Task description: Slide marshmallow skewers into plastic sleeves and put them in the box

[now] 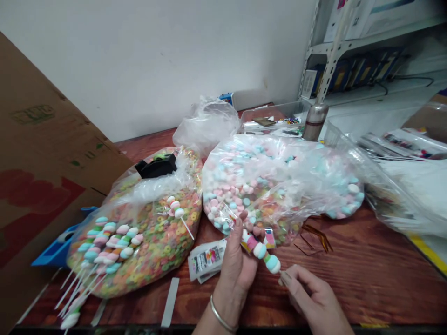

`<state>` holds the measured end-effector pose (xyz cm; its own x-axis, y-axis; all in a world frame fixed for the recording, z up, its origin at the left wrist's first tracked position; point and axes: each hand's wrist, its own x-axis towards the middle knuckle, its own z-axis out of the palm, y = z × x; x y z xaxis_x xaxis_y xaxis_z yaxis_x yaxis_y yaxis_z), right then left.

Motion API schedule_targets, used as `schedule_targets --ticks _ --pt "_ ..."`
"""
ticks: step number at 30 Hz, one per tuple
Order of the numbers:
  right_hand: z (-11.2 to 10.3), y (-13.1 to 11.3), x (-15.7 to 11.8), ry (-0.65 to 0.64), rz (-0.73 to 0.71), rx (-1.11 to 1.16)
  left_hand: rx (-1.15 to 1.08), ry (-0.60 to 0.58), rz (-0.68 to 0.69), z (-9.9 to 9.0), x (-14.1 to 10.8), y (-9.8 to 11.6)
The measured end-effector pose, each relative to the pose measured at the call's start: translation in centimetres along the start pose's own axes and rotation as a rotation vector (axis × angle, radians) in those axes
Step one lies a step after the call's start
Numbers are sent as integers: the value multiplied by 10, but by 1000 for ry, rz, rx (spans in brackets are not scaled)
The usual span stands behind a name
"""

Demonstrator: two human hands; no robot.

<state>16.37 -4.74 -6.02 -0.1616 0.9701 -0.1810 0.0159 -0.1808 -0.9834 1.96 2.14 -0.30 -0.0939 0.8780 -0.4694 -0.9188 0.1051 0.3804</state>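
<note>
Leftward carton: a brown corrugated carton (45,139) leans in over the table's left end.
Skewers: pastel marshmallow skewers (110,244) lie grouped, white sticks overhanging, on a clear bag of fruit-ring cereal (164,251).
Cards: a stack of printed cards (206,260) rests on the wooden table (366,284).
Left hand: the left hand (237,267) is closed around a marshmallow skewer (260,250), holding it tilted above the table, just beside the cards.
Marshmallows: a clear bag of pastel marshmallows (244,186) lies behind that skewer.
Right hand: the right hand (314,293) is curled, its fingertips near the skewer's lower end; contact cannot be told.
Strips: amber strips (316,237) lie further right.
Risk: a loose hold could let marshmallows slide off; a sharp stick could tear the bags.
</note>
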Motion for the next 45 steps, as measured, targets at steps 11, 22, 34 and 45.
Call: schedule_targets --ticks 11,22,34,45 --pt "-11 13 -1 187 -948 -943 33 125 -31 11 -6 -19" --pt "7 -8 16 -29 34 106 251 -67 -44 -7 -29 -51" --pt "7 -1 16 -6 -219 -256 278 -29 -17 -9 -26 -50" --pt "-3 7 -2 21 -328 -458 118 -14 129 2 -2 6"
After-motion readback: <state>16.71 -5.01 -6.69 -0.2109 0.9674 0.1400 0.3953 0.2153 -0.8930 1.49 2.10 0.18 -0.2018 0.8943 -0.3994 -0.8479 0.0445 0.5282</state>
